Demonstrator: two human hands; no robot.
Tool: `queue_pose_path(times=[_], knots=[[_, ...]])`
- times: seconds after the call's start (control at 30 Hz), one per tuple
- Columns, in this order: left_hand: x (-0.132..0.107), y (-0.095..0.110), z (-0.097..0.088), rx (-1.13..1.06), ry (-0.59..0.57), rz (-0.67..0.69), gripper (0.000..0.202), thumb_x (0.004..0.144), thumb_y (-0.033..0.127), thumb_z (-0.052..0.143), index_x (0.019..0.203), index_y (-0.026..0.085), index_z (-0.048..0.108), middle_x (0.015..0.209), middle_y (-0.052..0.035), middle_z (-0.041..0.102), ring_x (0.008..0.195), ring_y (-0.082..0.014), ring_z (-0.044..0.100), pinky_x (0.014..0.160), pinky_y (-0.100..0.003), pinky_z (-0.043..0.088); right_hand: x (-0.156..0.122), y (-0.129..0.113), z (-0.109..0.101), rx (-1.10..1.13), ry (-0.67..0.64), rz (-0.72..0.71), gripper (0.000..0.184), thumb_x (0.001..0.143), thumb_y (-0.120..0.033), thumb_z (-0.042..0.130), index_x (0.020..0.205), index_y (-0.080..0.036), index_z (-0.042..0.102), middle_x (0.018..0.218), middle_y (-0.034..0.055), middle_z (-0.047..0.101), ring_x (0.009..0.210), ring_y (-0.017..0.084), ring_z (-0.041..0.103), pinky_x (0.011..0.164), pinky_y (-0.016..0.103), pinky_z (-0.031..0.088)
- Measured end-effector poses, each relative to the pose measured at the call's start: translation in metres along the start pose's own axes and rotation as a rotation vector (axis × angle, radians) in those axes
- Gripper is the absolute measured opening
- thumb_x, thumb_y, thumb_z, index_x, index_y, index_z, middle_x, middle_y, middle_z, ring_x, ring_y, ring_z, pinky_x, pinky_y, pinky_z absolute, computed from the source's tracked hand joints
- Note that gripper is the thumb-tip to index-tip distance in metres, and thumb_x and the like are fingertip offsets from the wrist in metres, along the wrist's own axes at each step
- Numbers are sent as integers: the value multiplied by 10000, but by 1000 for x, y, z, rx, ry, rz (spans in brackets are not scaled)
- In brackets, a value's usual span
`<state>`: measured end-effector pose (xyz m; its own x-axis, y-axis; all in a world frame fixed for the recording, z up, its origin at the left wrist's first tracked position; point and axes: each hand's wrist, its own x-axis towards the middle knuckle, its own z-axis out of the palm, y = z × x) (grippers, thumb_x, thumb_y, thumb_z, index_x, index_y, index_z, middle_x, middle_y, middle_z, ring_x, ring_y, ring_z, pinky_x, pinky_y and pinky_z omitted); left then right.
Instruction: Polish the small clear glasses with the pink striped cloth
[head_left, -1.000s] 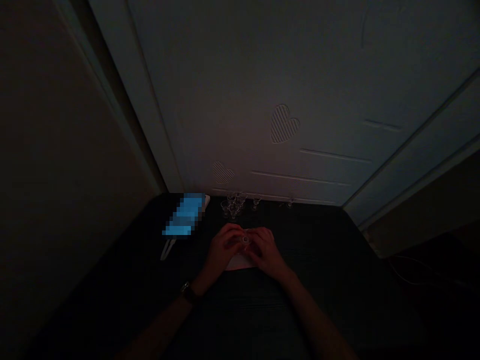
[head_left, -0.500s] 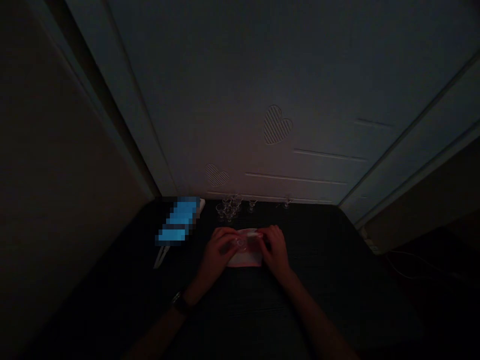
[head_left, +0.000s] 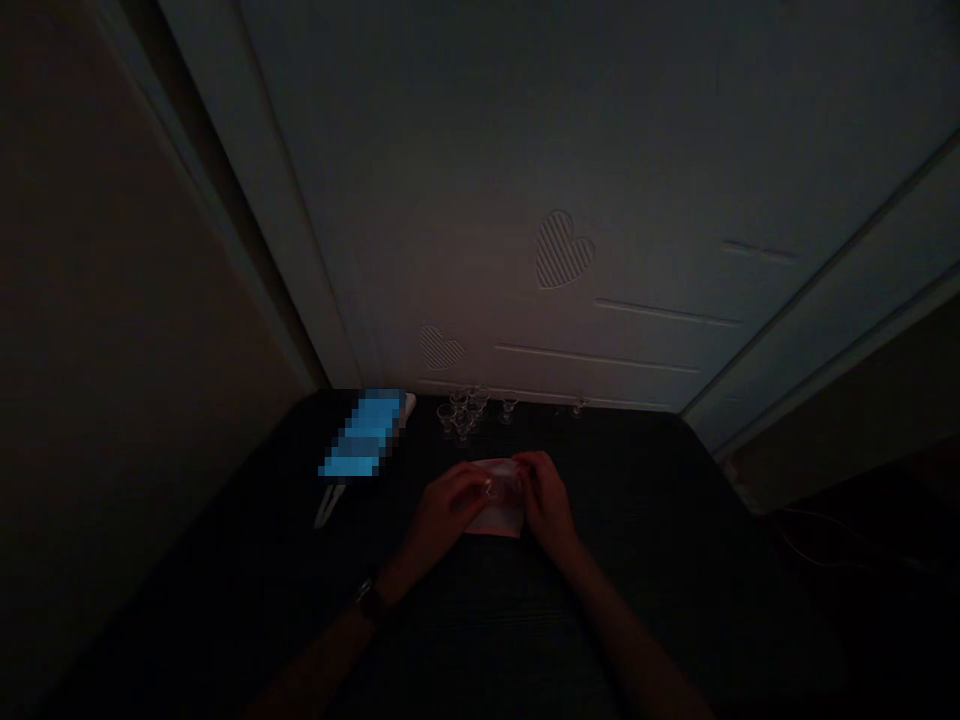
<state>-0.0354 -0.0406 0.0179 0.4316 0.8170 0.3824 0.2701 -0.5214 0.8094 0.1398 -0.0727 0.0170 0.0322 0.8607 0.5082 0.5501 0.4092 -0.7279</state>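
In dim light, my left hand pinches a small clear cup, partly hidden by the fingertips. The cup is over a pale sheet with a pink edge that lies on the dark table. Across from it, my right hand has its fingers curled together at the sheet's right side. What those fingers hold, if anything, is too dark to see. Beyond my hands stands a cluster of small clear stemmed cups. Another stemmed cup is just right of them, and one more sits farther right.
A lit screen, blurred into blue blocks, rests at the table's back left with a white strap or cable below it. A pale panel with raised hearts rises along the table's far edge. The dark table reaches toward me.
My left hand has turned its fingers inward, and the clear cup shows less of its round outline. My right fingers have curled in more. The whole view has shifted slightly.
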Motion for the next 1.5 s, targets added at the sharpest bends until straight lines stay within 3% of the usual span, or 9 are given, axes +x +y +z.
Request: queue_pose_path(times=[0.23,0.43,0.7,0.9,1.13,1.5], knots=[[1,-5,3,73,15,-24,137,794,222,538,900,218,625,924,-23,597,857,-153,574,759,-279,481,-6,-7,7,131,20,41,189,863,-226,445,1046,-219,492,980,56,537,893,157,533,781,291,452],[-1,-5,3,236,89,17,93,791,232,547,815,217,636,867,-16,578,851,-159,550,773,-297,463,-4,-4,12,172,71,30,71,805,-191,538,873,-213,533,948,46,516,915,165,516,792,300,440],[-1,-9,5,201,82,-17,95,787,239,550,798,215,641,864,-17,588,840,-158,559,745,-288,473,0,-7,8,157,10,55,52,814,-211,533,781,-208,574,794,14,552,779,149,534,705,278,427],[-1,-8,6,155,69,-25,109,801,210,523,853,226,617,920,-13,569,868,-154,559,769,-284,469,0,-5,7,159,-26,29,77,833,-207,510,785,-210,570,801,18,548,778,149,529,702,278,422],[2,-3,3,127,147,-68,209,751,191,592,956,220,563,984,-20,538,880,-160,543,771,-289,464,-2,0,10,140,-28,8,58,835,-206,510,807,-206,561,813,18,532,787,147,523,700,272,417],[-3,6,5,128,80,22,200,787,295,575,972,220,579,1003,-37,597,947,-171,556,841,-322,458,-1,-2,5,165,-50,19,49,832,-213,532,807,-202,573,811,15,536,791,143,524,710,272,418]])
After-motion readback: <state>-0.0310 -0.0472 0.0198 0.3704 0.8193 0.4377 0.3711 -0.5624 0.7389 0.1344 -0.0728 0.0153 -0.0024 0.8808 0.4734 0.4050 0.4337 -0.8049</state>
